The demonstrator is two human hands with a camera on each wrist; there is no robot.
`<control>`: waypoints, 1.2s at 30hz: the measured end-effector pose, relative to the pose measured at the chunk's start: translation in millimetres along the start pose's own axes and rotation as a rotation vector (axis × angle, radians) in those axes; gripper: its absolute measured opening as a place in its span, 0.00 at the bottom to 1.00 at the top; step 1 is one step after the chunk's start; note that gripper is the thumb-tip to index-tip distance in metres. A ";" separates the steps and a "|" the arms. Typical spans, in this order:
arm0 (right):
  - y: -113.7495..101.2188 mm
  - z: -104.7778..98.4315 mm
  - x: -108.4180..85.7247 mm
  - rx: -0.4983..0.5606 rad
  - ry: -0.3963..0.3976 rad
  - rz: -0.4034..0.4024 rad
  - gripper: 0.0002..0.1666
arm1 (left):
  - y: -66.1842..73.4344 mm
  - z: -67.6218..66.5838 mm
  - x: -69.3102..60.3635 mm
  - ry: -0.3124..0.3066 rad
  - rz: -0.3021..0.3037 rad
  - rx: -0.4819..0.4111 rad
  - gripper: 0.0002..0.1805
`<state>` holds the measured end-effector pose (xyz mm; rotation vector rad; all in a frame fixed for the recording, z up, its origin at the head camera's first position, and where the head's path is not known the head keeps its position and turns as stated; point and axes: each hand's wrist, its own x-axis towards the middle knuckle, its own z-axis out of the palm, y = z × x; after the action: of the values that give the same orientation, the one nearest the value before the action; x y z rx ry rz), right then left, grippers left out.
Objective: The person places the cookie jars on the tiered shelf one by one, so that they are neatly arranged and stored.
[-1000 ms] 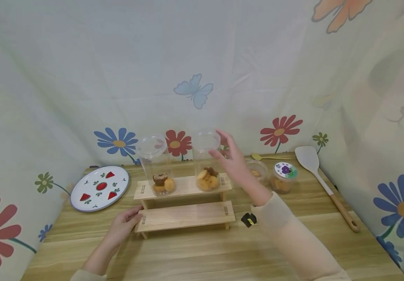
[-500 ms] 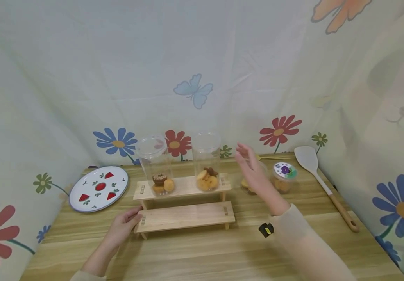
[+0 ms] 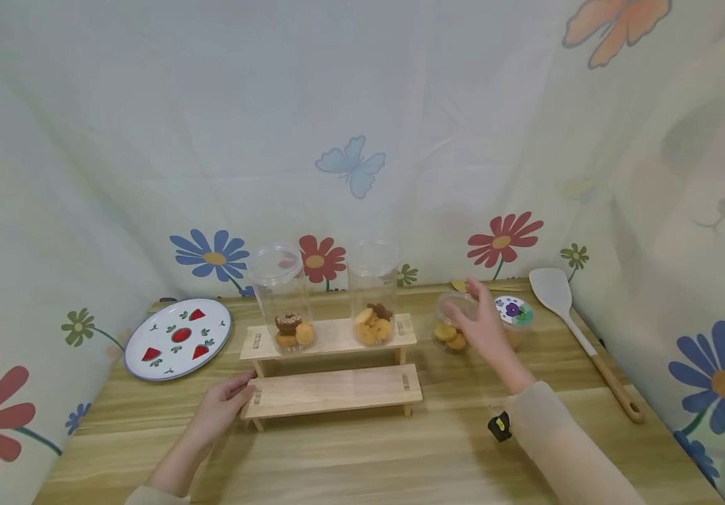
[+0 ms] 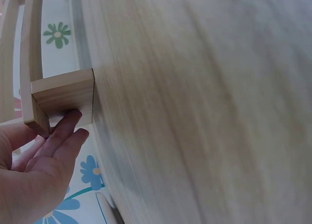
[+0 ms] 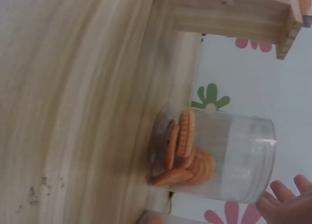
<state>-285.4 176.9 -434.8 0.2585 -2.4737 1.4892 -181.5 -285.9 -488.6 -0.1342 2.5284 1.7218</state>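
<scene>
At the left end of a two-tier wooden shelf (image 3: 337,390), my left hand (image 3: 222,408) grips the lower board. In the left wrist view its fingers (image 4: 66,129) reach under the board beside the leg. My right hand (image 3: 487,335) is over the right side of a short clear jar (image 3: 449,338) of round biscuits, its fingers extended. The right wrist view has the fingertips close to the top of that jar (image 5: 209,156); whether they touch is unclear. Two tall clear jars stand on the upper tier: one with a chocolate doughnut (image 3: 288,321), the other with cookies (image 3: 372,327).
Right of the hand stands a jar with a flower-printed lid (image 3: 514,310), partly hidden. A spatula (image 3: 580,330) with a wooden handle lies at the far right, a yellow utensil (image 3: 504,285) along the back. A watermelon-patterned plate (image 3: 167,326) lies at the left.
My right hand has moved from beside the right tall jar, rightwards and down, to the short biscuit jar. My left hand has stayed on the shelf.
</scene>
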 end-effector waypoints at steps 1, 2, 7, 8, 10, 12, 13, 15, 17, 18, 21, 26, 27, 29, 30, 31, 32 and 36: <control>2.7 0.6 0.1 -0.019 -0.001 0.005 0.46 | -0.1 0.0 -0.4 0.001 -0.002 0.000 0.25; 5.4 1.4 0.5 -0.044 -0.001 0.005 0.47 | -0.2 0.0 -0.7 0.001 -0.001 0.003 0.25; 13.6 4.5 3.5 -0.134 0.008 0.015 0.52 | -0.2 0.1 -0.8 0.005 0.011 0.014 0.24; 14.2 5.1 3.9 -0.147 0.009 0.020 0.53 | -0.2 0.0 -0.7 0.004 0.013 0.016 0.24; 15.5 6.3 4.7 -0.164 0.002 0.035 0.54 | 0.2 -0.1 -0.9 0.003 0.012 0.020 0.24; 17.1 7.6 5.6 -0.182 -0.004 0.049 0.55 | 0.5 -0.1 -1.3 0.006 0.008 0.021 0.24; 18.2 8.2 6.3 -0.190 -0.006 0.055 0.56 | 0.7 -0.1 -1.5 0.006 0.006 0.020 0.24; 21.1 9.5 7.8 -0.194 -0.003 0.065 0.57 | 1.1 0.0 -1.7 0.003 0.008 0.023 0.25; 23.8 10.7 9.3 -0.195 0.003 0.074 0.58 | 1.1 0.4 -1.7 0.005 0.006 0.021 0.24; 25.1 11.3 9.9 -0.192 0.002 0.081 0.58 | 1.0 0.5 -1.7 0.007 0.005 0.021 0.24; 27.3 12.7 11.1 -0.182 -0.007 0.104 0.60 | 0.2 0.2 -1.7 0.006 0.009 0.021 0.24; 27.3 12.5 11.9 -0.173 -0.034 0.141 0.61 | -0.7 -1.0 -0.6 -0.002 0.008 0.027 0.25; 27.0 12.6 12.0 -0.175 -0.037 0.145 0.61 | -0.8 -1.2 -0.3 -0.002 0.006 0.028 0.24; 26.9 12.6 12.6 -0.175 -0.037 0.149 0.61 | -1.0 -1.8 0.3 -0.004 0.004 0.029 0.24; 27.0 12.6 12.9 -0.175 -0.036 0.148 0.61 | -0.8 -1.8 0.2 -0.006 0.003 0.024 0.25; 27.2 12.6 13.2 -0.173 -0.033 0.146 0.61 | -0.8 -1.7 0.1 -0.007 0.003 0.021 0.25; 27.5 12.5 13.5 -0.174 -0.030 0.142 0.60 | -0.6 -1.5 -0.2 -0.007 0.003 0.017 0.24; 28.5 12.5 14.0 -0.172 -0.021 0.136 0.60 | -0.8 0.1 -1.3 -0.006 0.000 0.000 0.24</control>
<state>-308.0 178.8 -460.3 0.0759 -2.6635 1.3163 -180.1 -286.1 -489.2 -0.1287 2.5245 1.7197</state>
